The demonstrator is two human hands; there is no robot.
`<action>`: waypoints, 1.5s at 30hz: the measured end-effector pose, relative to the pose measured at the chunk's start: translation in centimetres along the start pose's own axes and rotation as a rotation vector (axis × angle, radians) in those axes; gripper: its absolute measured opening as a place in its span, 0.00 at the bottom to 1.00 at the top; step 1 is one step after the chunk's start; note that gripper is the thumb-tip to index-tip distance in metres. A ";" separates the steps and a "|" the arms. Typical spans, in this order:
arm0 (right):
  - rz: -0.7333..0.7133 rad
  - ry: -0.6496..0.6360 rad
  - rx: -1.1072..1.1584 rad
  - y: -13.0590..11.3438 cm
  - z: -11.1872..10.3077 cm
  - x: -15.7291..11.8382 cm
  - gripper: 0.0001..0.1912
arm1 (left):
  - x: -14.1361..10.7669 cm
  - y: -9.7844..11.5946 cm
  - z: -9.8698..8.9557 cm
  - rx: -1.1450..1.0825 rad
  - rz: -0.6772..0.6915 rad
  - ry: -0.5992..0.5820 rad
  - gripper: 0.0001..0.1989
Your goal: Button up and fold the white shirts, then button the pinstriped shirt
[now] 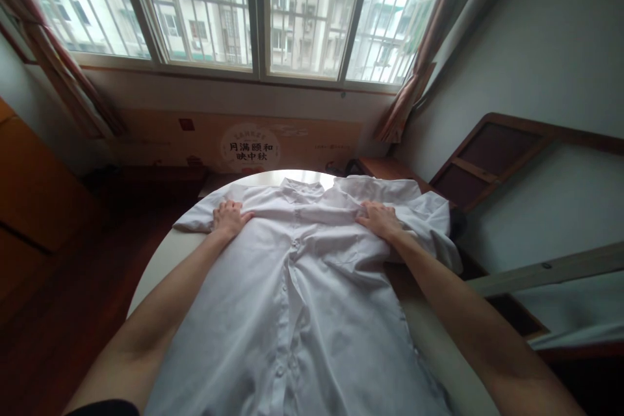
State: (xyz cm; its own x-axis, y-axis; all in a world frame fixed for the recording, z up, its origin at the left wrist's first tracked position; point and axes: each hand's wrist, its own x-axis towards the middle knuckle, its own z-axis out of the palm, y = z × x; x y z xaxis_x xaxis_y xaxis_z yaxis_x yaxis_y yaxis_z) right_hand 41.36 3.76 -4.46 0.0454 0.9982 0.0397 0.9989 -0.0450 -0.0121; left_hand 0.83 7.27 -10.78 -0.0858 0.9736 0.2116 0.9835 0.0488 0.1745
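A white button-up shirt lies front up on a round white table, its collar at the far edge and its hem toward me. Its button placket runs down the middle, rumpled and slightly gaping. My left hand is at the left shoulder by the sleeve, fingers bent on the cloth and thumb pointing inward. At the right side of the chest, my right hand has its fingers closed on the fabric. Creases run between both hands. The right sleeve is bunched and hangs over the table's edge. The fingertips are partly hidden.
Behind the table, a printed banner covers the wall under a barred window. Curtains hang at both sides. A wooden frame with dark panels stands at the right, and an orange-brown cabinet at the left.
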 end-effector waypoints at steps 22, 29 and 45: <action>-0.176 0.417 -0.174 -5.5 -2.7 3.7 0.19 | -0.5 4.5 -2.6 -0.133 0.164 0.251 0.14; -0.425 0.107 0.246 -11.4 3.7 -8.9 0.17 | -12.1 7.3 -1.1 -0.273 0.707 -0.093 0.25; -0.205 0.026 0.355 -13.9 4.6 -7.5 0.09 | -11.2 6.1 -2.0 -0.518 0.637 -0.386 0.18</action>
State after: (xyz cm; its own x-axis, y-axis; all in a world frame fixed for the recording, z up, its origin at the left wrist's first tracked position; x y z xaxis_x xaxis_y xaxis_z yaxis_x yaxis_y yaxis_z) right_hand 27.11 -2.91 -9.16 -0.1490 0.9836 0.1019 0.9221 0.1754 -0.3449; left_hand 7.44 -3.81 -10.16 0.6011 0.7935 0.0951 0.6236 -0.5401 0.5651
